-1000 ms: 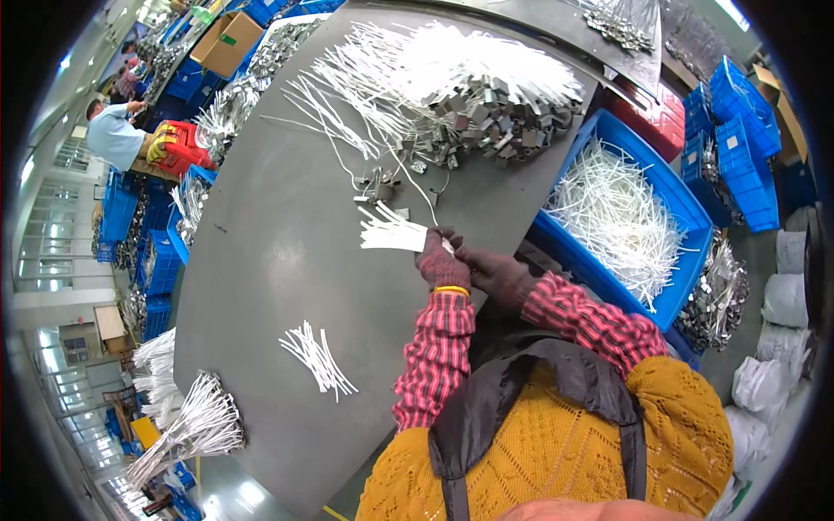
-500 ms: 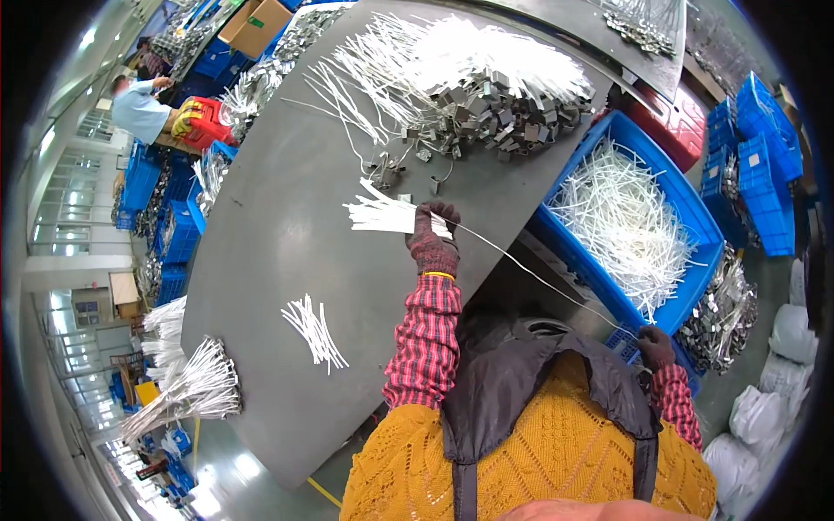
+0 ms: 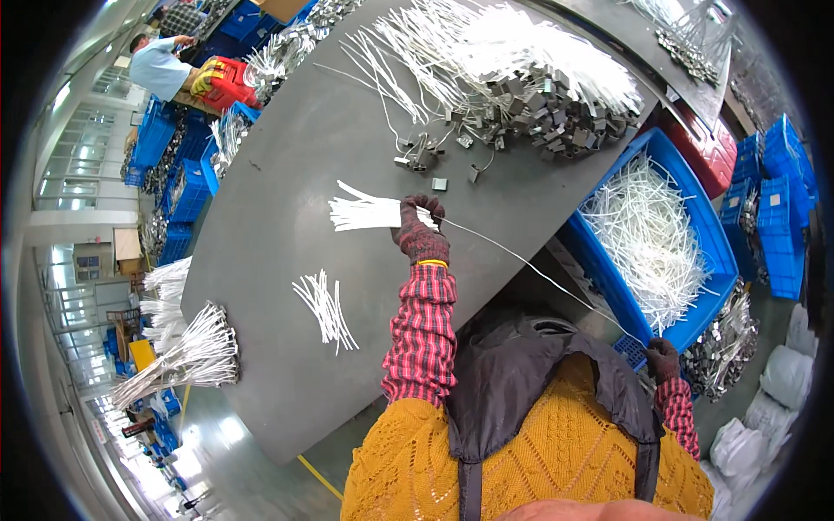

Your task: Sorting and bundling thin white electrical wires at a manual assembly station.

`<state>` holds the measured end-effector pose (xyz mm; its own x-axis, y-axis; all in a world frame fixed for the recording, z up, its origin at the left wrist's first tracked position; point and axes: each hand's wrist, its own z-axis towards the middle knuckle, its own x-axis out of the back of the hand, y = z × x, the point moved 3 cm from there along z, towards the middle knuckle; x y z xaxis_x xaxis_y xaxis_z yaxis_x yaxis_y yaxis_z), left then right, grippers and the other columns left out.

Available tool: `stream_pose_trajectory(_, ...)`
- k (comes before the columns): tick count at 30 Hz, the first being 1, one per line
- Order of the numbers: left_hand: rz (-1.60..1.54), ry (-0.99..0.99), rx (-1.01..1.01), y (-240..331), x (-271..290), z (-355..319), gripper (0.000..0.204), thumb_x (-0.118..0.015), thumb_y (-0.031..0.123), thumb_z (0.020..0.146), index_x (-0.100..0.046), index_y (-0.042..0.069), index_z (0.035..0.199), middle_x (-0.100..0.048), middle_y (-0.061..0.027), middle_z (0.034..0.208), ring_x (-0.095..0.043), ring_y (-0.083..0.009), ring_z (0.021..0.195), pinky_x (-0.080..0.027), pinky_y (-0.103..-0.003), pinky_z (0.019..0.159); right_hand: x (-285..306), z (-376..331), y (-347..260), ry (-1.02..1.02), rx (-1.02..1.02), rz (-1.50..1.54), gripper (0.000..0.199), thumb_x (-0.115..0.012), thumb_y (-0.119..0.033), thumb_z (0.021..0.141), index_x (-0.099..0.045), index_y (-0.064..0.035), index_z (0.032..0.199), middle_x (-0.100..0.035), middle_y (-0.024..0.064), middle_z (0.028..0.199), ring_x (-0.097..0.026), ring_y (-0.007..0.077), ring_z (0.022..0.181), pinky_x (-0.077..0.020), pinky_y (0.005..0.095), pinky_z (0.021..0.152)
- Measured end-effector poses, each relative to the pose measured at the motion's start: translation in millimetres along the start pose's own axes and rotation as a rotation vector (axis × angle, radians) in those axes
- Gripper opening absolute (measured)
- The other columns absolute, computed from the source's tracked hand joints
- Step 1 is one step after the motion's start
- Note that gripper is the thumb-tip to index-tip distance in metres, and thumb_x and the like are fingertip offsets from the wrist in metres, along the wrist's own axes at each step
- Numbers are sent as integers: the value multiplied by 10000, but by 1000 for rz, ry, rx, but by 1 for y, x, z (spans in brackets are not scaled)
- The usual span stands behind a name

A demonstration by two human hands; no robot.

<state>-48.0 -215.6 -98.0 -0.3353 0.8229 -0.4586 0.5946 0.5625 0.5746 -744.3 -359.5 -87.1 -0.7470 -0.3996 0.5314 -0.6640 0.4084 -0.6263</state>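
In my gloved left hand [image 3: 419, 227], closed, is a bunch of short white tubes [image 3: 363, 213], held low over the dark table [image 3: 261, 200]. A thin white wire [image 3: 543, 273] runs from that bunch, slack, down to my gloved right hand [image 3: 662, 359]. The right hand's fingers are closed around the wire's far end, beside the blue crate; they show only in part. A smaller loose bunch of white tubes [image 3: 326, 313] lies on the table to the left. Just beyond my left hand is a small metal clip [image 3: 440, 184].
A large heap of white wires [image 3: 521, 52] with metal clips [image 3: 556, 113] covers the table's far side. To the right stands a blue crate [image 3: 721, 291] full of white tubes. Bundled wires [image 3: 204, 352] hang at the left table edge. Another person [image 3: 161, 69] is at the far left.
The view has shifted, so the heap and crate appear farther right. My left hand still grips the tubes and my right hand the wire, with little movement between them.
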Motion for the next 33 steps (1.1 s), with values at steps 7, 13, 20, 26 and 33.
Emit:
stream_pose_trajectory(7,55,-131,135,-18,28,-4,124,-618,156,926,-636,34,940,-651,-90,829,-673,-272,747,-578,-366,645,-131,-7,-105,-168,160,-136,290,-666,-134,869,-636,-46,1144,-608,20,741,-534,107,525,-440,267,460)
stream_pose_trajectory(13,110,-396,197,-49,50,-33,200,-657,157,941,-657,-38,983,-687,-139,911,-685,-269,786,-600,-409,747,-362,-40,-293,-486,610,-188,556,-662,-206,893,-494,-55,1401,-664,191,1181,-661,255,1035,-533,375,903)
stream_pose_trajectory(20,657,-347,-153,-15,74,-12,174,-667,172,896,-677,-1,883,-666,-60,785,-662,-173,692,-528,-301,602,-460,-55,-359,-461,670,-285,606,-720,-247,868,-482,-115,1410,-677,193,1119,-676,283,967,-549,400,849)
stream_pose_trajectory(26,539,-160,6,33,118,5,191,-637,169,906,-619,-20,932,-635,-104,729,-619,-190,543,-491,-295,451,-470,45,-404,-41,790,-487,622,-717,-317,862,-495,-89,1396,-690,174,1107,-676,260,951,-545,389,832)
stream_pose_trajectory(33,372,-401,87,-14,66,-27,133,-633,86,900,-577,-26,855,-572,-101,682,-535,-200,498,-442,-328,449,-427,9,-364,-442,225,90,405,-627,-196,877,-655,-71,1262,-712,100,859,-659,164,692,-536,305,635)
